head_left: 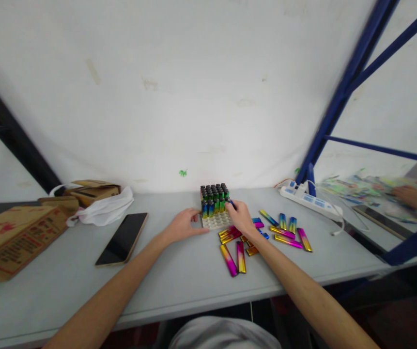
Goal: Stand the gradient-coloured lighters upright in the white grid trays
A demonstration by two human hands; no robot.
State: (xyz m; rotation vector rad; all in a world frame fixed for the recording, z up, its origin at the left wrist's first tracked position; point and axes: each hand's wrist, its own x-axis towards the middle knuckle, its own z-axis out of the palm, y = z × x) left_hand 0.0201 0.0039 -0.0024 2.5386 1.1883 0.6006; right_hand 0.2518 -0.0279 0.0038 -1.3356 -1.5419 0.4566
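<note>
Two printed patches, too blurred to read, mark a carton [30, 237] far left of the white tray [215, 222]. Nearer it lies a phone [123, 239]. The left hand [183, 226], fingers parted, is beside its left edge. Upright lighters [213, 196] fill its back; at its right the right hand [242, 216] pinches a dark-blue lighter [232, 204]. Loose lighters [241, 257] lie rightward on the grey table [179, 276], below a white wall [179, 97].

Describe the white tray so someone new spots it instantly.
On the grey table, near the white wall, look between the left hand and the right hand. The white tray sits there, upright black-topped lighters filling its far part. Unlike the colourful lighters lying loose nearby, it is pale, with a grid of unfilled pockets at its near side.
</note>
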